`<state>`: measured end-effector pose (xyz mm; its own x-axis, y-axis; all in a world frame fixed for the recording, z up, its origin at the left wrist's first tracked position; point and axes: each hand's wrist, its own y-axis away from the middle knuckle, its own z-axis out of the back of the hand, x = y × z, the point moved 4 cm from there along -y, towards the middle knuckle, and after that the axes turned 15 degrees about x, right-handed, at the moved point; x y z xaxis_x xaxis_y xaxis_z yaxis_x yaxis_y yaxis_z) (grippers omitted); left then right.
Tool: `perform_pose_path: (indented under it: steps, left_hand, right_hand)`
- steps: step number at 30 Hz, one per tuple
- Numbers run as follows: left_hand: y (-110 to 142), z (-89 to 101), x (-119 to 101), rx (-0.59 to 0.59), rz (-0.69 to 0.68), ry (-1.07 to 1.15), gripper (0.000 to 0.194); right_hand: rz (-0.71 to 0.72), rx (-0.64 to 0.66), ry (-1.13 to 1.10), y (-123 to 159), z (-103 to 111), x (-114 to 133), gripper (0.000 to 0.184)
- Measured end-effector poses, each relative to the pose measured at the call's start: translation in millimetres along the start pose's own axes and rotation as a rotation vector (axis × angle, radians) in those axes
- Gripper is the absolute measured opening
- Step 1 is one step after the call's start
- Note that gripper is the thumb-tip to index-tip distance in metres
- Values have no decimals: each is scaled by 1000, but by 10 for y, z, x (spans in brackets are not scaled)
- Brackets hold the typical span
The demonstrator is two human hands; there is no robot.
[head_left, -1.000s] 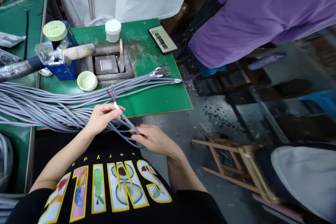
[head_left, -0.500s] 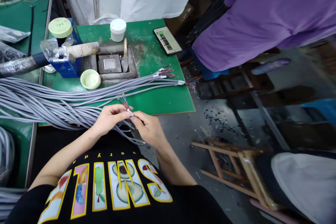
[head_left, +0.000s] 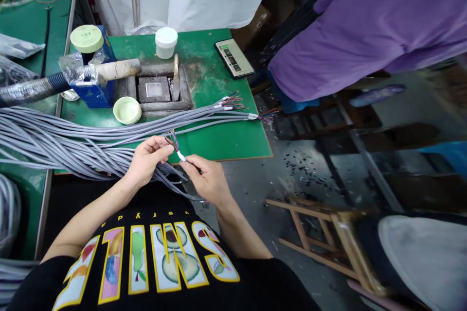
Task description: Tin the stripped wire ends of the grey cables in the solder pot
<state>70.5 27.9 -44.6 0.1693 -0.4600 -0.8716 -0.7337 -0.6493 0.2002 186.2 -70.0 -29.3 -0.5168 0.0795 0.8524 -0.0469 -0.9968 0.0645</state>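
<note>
Cable end (head_left: 181, 156) in the right hand (head_left: 208, 178), its fanned wires (head_left: 172, 142) at the left hand's (head_left: 149, 159) fingertips.

A black short-sleeved T-shirt (head_left: 268, 284) bears large yellow-edged letters (head_left: 176, 275) filled with fruit pictures (head_left: 137, 252), and both hands (head_left: 208, 180) are bare.

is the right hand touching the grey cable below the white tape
Touching: the head view shows the right hand pinching the grey cable between thumb and fingers, just below the white tape.
</note>
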Motion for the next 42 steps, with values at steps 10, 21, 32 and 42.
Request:
perform_pose_path:
  steps: [10,21,32,42]
  left_hand:
    - [34,-10,-4,-26,-65,-142,31]
    - [81,-42,110,92,-29,-30,36]
    - [142,13,-5,57,-230,-182,30]
    - [166,98,15,50,-330,-200,28]
  right_hand:
    - [-17,10,-319,-71,26,-52,24]
    - [248,-128,-192,-164,87,102,19]
    - [456,-189,30,-190,181,188,16]
    - [505,-185,-79,-287,109,254,14]
